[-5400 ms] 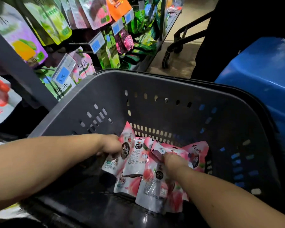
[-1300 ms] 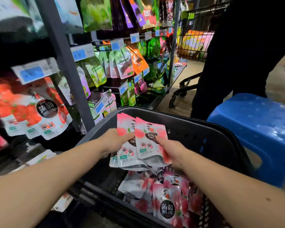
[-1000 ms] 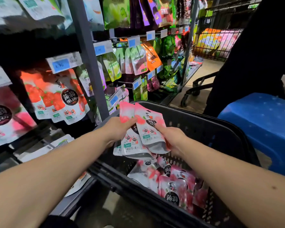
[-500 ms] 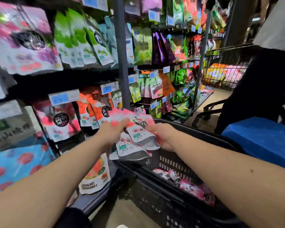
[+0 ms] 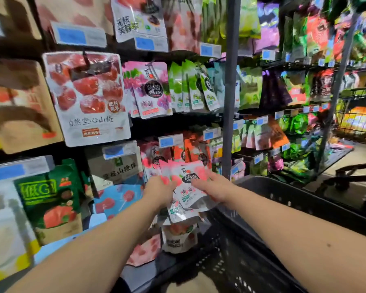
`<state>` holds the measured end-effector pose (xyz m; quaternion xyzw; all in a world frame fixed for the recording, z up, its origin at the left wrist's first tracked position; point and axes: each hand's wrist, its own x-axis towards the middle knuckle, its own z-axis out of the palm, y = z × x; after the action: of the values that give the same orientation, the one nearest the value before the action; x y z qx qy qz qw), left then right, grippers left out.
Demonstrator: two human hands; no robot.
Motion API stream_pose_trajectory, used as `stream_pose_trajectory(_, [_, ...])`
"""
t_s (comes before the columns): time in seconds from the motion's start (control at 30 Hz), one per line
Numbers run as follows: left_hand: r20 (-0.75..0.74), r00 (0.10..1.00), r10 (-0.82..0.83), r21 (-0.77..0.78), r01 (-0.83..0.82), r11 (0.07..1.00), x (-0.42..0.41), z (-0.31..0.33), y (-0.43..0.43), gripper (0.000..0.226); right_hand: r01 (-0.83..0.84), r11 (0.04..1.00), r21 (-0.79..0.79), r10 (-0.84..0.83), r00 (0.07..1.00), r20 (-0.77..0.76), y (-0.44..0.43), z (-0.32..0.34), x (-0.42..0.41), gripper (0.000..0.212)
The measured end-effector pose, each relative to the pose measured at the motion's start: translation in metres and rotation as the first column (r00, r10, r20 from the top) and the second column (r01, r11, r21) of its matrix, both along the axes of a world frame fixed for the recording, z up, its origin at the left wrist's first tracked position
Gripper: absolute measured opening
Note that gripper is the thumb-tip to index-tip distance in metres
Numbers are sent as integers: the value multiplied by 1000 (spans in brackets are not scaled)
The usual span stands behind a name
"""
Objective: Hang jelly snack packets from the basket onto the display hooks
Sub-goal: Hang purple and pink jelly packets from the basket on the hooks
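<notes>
I hold a small stack of pink-and-white jelly snack packets (image 5: 188,187) in front of the display rack. My left hand (image 5: 160,190) grips the stack's left edge and my right hand (image 5: 215,188) grips its right side. Behind the stack, matching pink packets (image 5: 154,155) hang on a hook under a blue price tag (image 5: 170,141). The dark basket (image 5: 283,199) sits below and to the right; its contents are out of sight.
Rows of hanging snack bags fill the rack: large red hawthorn bags (image 5: 87,98) upper left, purple packets (image 5: 150,89) and green packets (image 5: 190,87) above. A grey upright post (image 5: 230,87) divides the rack. A wire cart (image 5: 359,121) stands far right.
Both hands lifted a stack of packets out of the basket and carried it up and left to the rack. My view rose from the basket to the hooks.
</notes>
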<state>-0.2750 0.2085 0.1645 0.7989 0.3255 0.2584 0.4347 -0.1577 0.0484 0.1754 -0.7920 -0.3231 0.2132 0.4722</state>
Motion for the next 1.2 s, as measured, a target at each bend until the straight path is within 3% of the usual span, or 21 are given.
stream_pose_trajectory(0.13, [-32,998,56,82,-54,995,3,-7,32,28,-125,990,-62,131,987,98,35,-6,4,80])
stream_pose_trajectory(0.23, [-75,993,87,193,-71,979,13,-14,46,60,-103,994,31,101,994,51,61,-24,20,66])
stream_pose_trajectory(0.3, [-63,990,123,187,-109,976,19,-28,56,65,-76,993,88,70,995,72,72,-37,26,58])
stream_pose_trajectory(0.47, [-39,991,125,212,-114,971,31,-47,75,55,-30,967,252,1,994,114,83,-72,34,72])
stream_pose_trajectory(0.57, [-36,990,134,217,-123,968,34,-53,82,58,-59,966,253,25,991,134,91,-79,44,72])
stream_pose_trajectory(0.7, [-33,987,156,247,-143,958,31,-58,88,58,-68,969,239,18,979,205,105,-81,51,88])
stream_pose_trajectory(1.2, [78,985,152,192,-165,967,18,-57,103,48,-17,929,369,-77,968,238,103,-82,53,86])
